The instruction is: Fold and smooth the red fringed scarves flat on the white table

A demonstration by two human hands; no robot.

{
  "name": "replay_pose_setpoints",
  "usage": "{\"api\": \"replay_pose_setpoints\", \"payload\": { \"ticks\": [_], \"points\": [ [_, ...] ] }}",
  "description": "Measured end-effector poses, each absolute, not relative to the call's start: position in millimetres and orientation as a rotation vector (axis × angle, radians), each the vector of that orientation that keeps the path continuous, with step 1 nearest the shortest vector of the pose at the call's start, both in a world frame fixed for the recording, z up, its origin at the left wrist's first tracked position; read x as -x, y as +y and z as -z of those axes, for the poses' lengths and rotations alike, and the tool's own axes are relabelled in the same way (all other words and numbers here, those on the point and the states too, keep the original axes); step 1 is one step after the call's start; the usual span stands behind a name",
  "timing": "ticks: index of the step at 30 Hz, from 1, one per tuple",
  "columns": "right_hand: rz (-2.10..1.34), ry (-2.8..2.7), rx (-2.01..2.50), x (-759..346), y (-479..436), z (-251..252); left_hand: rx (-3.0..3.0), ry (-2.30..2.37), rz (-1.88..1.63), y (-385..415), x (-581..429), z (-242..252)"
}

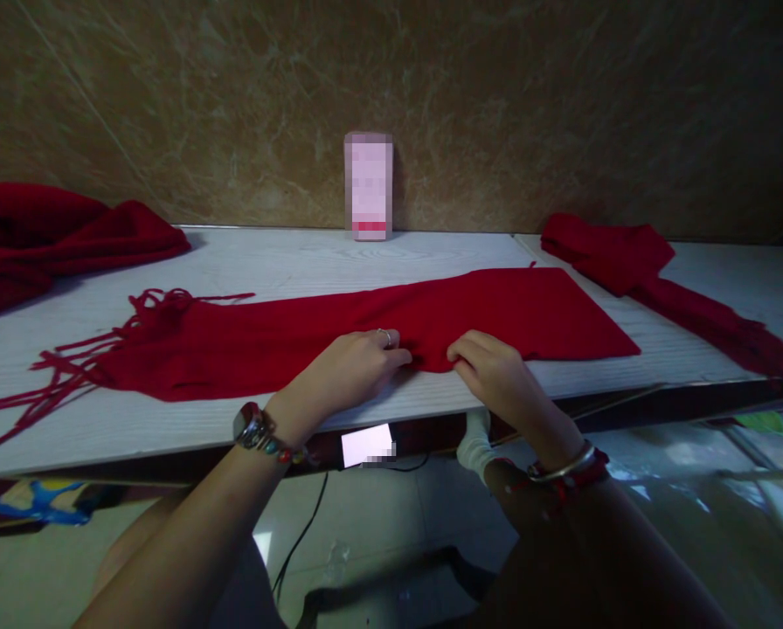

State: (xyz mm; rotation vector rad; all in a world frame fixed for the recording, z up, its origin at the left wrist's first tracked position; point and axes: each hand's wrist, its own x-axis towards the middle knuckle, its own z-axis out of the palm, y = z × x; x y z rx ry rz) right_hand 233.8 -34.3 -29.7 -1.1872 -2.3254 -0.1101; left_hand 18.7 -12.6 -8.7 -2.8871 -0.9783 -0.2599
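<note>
A red fringed scarf [287,336] lies folded lengthwise across the white tabletop, its tassels spread toward the left and a slanted end at the right. Near the middle of its front edge, my left hand [362,362] is closed, thumb and fingers pinching the fabric; a ring shows on one finger. Just to the right, my right hand [489,367] is also closed on the same front edge with bent fingers. Between the two hands the cloth is slightly puckered. The fingertips of both hands are partly hidden in the fabric.
Bunched red cloth [57,236] lies at the left, and another red scarf [654,266] at the back right. A phone [369,188] leans against the brown marbled wall. Below the table's front edge are a lit screen [367,445] and a dark cable [306,524].
</note>
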Motion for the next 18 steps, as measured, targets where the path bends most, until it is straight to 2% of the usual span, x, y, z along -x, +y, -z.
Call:
{"api": "replay_pose_setpoints", "payload": {
  "ticks": [18],
  "points": [
    [-0.081,-2.461,1.125,-249,-32,18,2.913,-0.987,0.220,-13,-18,6]
  ]
}}
